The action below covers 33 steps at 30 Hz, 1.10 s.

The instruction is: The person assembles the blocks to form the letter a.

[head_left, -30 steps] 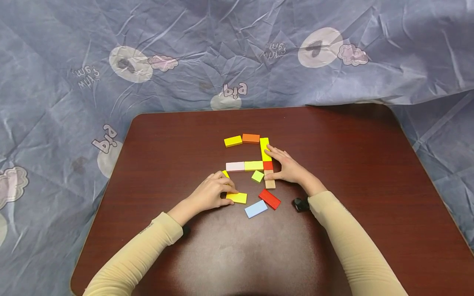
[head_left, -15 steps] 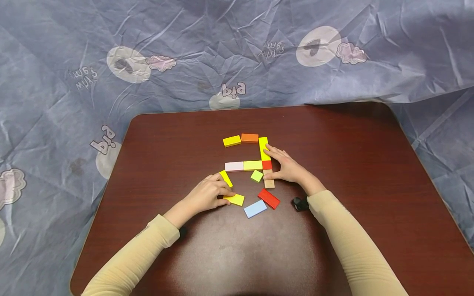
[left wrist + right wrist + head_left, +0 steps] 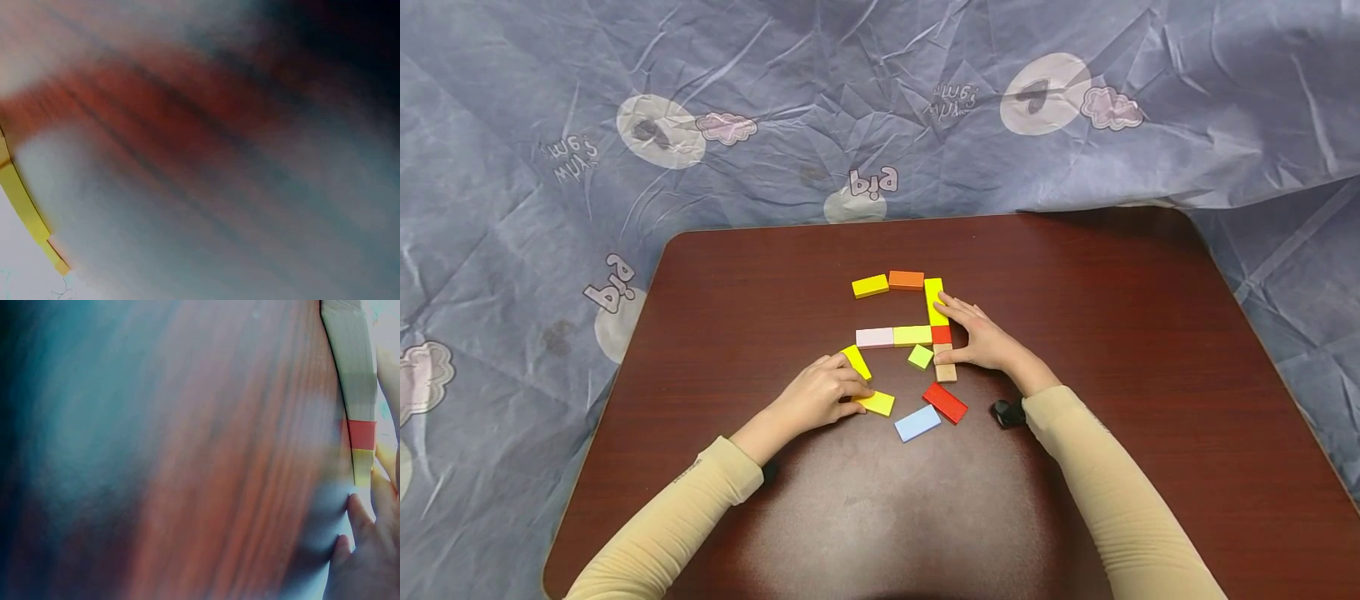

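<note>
My left hand (image 3: 816,396) pinches a yellow block (image 3: 878,404) between thumb and fingers, low over the table. A second yellow block (image 3: 857,362) lies slanted just beyond its fingers. My right hand (image 3: 988,337) spreads along a column of blocks, fingertips on the long yellow block (image 3: 934,300) and thumb on the wooden block (image 3: 946,372). Between those sits a red block (image 3: 941,335). A row of a yellow-green block (image 3: 912,336) and a pale pink block (image 3: 875,337) runs left from the red one. In the right wrist view, the column's red block (image 3: 362,434) shows above the fingertips.
An orange block (image 3: 906,281) and a yellow block (image 3: 870,286) extend left from the column's far end. A small lime block (image 3: 921,357), a red block (image 3: 945,402) and a light blue block (image 3: 917,423) lie loose nearer me on the brown table (image 3: 737,292).
My left hand has shifted slightly left and toward me with its yellow block, uncovering more of the slanted yellow block. The right hand stays in place on the column.
</note>
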Each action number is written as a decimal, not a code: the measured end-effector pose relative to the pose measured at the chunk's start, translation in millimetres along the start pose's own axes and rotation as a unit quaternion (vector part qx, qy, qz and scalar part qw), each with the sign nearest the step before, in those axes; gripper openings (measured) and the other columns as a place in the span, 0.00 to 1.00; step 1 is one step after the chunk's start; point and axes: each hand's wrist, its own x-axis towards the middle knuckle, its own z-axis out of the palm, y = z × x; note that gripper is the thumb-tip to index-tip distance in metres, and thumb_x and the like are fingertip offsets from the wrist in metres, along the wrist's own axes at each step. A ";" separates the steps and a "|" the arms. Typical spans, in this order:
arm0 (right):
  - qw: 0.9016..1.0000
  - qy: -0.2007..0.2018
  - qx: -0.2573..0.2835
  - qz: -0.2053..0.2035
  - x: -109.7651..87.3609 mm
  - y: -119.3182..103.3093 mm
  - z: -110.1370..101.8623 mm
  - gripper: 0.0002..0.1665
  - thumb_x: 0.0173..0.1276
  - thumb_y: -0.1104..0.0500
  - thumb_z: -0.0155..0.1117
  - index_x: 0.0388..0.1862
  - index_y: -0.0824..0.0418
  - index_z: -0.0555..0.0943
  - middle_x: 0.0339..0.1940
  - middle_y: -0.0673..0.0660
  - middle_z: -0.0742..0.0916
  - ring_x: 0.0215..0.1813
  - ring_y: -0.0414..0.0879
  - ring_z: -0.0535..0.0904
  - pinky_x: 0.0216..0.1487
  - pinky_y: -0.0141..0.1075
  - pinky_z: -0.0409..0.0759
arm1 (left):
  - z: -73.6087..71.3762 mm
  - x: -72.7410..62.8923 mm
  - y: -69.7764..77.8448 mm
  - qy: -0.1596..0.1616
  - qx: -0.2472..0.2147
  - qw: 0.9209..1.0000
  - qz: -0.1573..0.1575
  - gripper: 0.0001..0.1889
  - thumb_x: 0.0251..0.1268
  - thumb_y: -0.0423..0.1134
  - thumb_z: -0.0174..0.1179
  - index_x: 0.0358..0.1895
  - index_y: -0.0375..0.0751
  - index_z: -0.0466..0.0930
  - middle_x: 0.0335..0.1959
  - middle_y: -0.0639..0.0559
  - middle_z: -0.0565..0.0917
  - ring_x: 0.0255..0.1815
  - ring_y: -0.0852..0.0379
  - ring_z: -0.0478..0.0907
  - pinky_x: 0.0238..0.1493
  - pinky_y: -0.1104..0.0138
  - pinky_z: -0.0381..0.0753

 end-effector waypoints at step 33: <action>1.000 -0.002 -0.001 0.009 1.2 0.3 0.5 0.58 0.55 0.46 0.77 0.79 0.59 0.57 0.83 0.55 0.52 0.82 0.57 0.46 0.79 0.56 0.38 | 6.7 29.9 56.9 -0.051 -0.022 0.998 -0.043 0.18 0.64 0.53 0.64 0.50 0.48 0.85 0.48 0.57 0.85 0.53 0.56 0.78 0.56 0.61 0.77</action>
